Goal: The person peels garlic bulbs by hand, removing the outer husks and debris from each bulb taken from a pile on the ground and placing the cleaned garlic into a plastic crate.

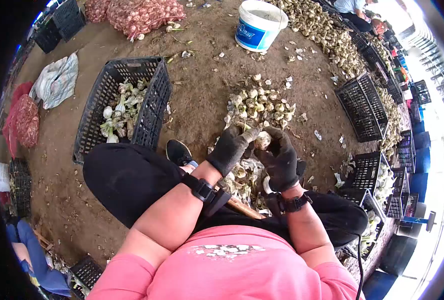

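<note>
Both of my hands wear dark work gloves and meet in front of my lap. My right hand point(278, 160) is closed around a whitish garlic bulb point(263, 141), which shows between its thumb and fingers. Right beside the bulb, my left hand point(230, 150) is curled in a pinch, its fingertips at the bulb's left edge; what they grip is hidden. Beyond the hands, a small heap of garlic bulbs point(259, 104) lies on the ground. Below them, pale peelings point(243, 181) are piled between my legs, near a wooden piece point(244, 207).
A black crate point(154, 107) holding stemmed garlic stands left. Ahead are a white-and-blue bucket point(261, 27) and red net sacks point(137, 15). A long garlic heap point(322, 35) and more crates point(363, 110) line the right. Other people sit at the upper right and lower left.
</note>
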`<state>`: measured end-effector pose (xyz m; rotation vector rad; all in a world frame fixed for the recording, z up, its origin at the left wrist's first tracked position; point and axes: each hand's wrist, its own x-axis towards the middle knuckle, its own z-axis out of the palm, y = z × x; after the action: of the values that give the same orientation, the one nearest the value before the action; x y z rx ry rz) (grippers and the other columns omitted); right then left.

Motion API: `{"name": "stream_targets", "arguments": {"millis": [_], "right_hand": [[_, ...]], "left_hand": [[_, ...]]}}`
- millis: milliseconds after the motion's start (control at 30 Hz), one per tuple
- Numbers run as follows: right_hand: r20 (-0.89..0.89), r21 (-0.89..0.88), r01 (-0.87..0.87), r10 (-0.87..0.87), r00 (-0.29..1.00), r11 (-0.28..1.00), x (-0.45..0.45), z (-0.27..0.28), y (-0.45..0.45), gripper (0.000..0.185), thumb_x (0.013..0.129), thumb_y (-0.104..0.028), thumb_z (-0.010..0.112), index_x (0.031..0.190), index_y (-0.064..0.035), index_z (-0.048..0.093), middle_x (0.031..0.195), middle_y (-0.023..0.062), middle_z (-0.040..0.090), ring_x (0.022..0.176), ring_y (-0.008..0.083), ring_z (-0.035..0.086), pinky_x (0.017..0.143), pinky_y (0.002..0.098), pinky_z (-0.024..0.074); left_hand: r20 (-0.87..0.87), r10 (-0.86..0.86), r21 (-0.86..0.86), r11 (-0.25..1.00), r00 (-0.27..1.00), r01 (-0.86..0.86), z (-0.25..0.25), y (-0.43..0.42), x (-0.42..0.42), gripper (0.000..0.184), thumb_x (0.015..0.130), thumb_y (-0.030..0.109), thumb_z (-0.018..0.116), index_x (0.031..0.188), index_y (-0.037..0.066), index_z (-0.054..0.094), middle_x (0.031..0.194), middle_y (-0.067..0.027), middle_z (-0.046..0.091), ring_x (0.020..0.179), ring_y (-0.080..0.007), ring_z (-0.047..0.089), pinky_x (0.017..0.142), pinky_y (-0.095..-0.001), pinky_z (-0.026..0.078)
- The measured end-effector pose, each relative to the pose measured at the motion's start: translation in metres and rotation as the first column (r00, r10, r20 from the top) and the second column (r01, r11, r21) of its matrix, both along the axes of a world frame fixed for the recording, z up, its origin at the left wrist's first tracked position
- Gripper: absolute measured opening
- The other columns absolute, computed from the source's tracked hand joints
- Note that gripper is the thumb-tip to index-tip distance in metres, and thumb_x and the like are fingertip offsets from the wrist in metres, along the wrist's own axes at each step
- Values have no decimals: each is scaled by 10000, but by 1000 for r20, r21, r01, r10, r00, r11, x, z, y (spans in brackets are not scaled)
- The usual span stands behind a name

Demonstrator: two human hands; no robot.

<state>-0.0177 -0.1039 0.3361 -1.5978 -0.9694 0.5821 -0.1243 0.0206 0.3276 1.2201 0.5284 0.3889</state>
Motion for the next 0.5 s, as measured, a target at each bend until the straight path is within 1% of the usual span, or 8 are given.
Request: {"name": "stream_targets", "arguments": {"millis": [33,67,100,200,233,300,433,500], "right_hand": [[36,-34,16,-15,999,999,-3,-1,0,491,732,97,642,1182,-23,486,1079,42,566,984,111,539,830,265,469],[-157,24,14,-11,988,1000,-4,-6,1,494,723,-36,730,1166,-44,511,1061,47,579,963,135,560,843,267,466],[-157,18,15,-12,988,1000,-5,-5,1,494,723,-36,730,1166,-44,511,1061,47,579,963,135,560,843,267,466],[-154,34,46,-40,987,998,-1,-3,1,446,750,89,630,1162,-18,494,1040,53,585,941,135,571,806,266,484],[-332,58,79,-55,942,995,7,-6,-1,422,761,60,636,1153,-17,499,1013,52,598,927,134,579,786,268,494],[173,-12,112,-108,979,994,16,-12,-4,421,759,15,669,1147,-18,510,1007,58,607,915,139,589,785,271,495],[204,-90,120,-100,974,989,8,1,-6,431,747,-22,706,1137,-16,521,1024,73,611,921,143,593,799,273,491],[350,-32,148,-128,928,988,4,-1,-2,430,743,-47,714,1129,-10,527,1048,87,606,937,141,589,804,272,487]], "left_hand": [[-4,0,-4,1000,1000,0,-3,-1,-1,161,880,190,570,903,45,636,842,-40,644,671,-88,577,622,-243,478],[115,29,-14,1000,993,-28,-7,-2,-1,159,873,178,574,928,38,626,867,-47,642,718,-98,585,664,-250,482],[232,60,-29,998,971,-55,-9,-3,0,164,866,166,578,952,31,617,892,-54,639,765,-108,592,705,-257,485],[288,1,-310,946,958,92,-2,-5,-5,269,840,97,553,1101,34,551,1001,-51,613,923,-145,576,834,-283,458],[334,-14,-430,887,942,166,-1,-5,-5,356,825,70,538,1180,42,517,1056,-42,600,995,-162,562,897,-292,428],[353,-93,-357,906,931,226,-8,0,1,387,802,54,526,1189,46,508,1096,-46,586,1022,-174,557,909,-298,425],[224,-126,-300,935,966,191,5,-4,-4,371,828,125,561,1186,42,511,1061,-40,598,972,-149,563,881,-291,431],[144,-87,-169,979,986,111,5,-4,-4,359,846,162,577,1181,47,516,1006,-24,610,902,-119,568,816,-269,448]]}}
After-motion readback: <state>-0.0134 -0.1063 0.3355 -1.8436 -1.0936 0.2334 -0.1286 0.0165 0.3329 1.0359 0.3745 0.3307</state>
